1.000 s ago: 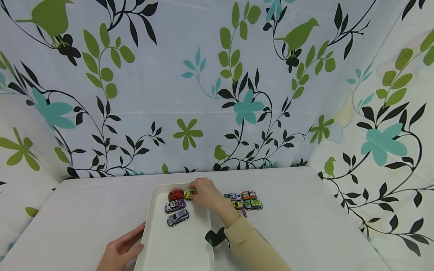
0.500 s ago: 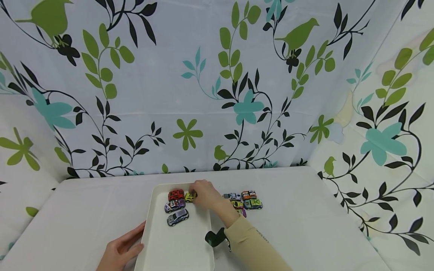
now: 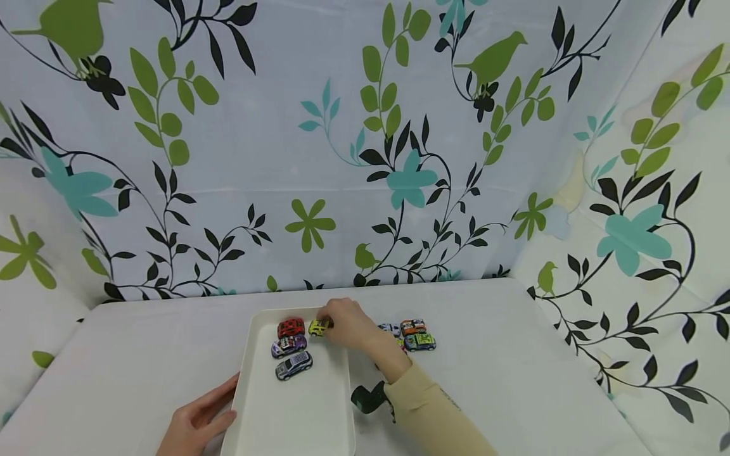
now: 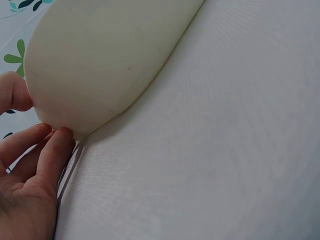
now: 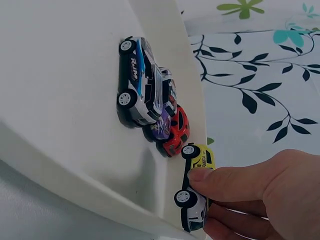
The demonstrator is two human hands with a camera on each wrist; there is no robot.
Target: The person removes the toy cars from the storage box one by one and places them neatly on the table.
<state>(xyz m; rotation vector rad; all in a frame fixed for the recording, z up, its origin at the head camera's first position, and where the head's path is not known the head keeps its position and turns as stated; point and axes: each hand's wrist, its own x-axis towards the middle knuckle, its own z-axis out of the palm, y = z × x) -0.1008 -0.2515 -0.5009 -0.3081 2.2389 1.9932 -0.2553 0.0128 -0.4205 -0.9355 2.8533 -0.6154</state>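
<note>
My right hand [image 3: 349, 326] pinches a yellow toy car [image 5: 202, 159] between thumb and fingers, at the far right corner of the cream tray [image 3: 302, 418]. In the right wrist view this car is tilted, its wheels facing the camera. Beside it in the tray sit a red toy car [image 3: 291, 327], a purple one [image 3: 288, 346] and a silver one [image 3: 293, 365]. At the tray's left side, my left hand [image 3: 194, 419] touches the outer wall with its fingertips; the left wrist view shows the fingertips [image 4: 62, 132] against the tray's edge.
Right of the tray, several more toy cars stand close together on the white table, among them an orange one [image 3: 413, 327] and a green one [image 3: 420, 342]. My right forearm partly hides this group. A leaf-patterned cloth [image 3: 342, 190] hangs behind the table.
The head view has shifted slightly. My right forearm has swung a little to the right and covers more of the cars on the table. The yellow car remains pinched; my left hand stays put.
</note>
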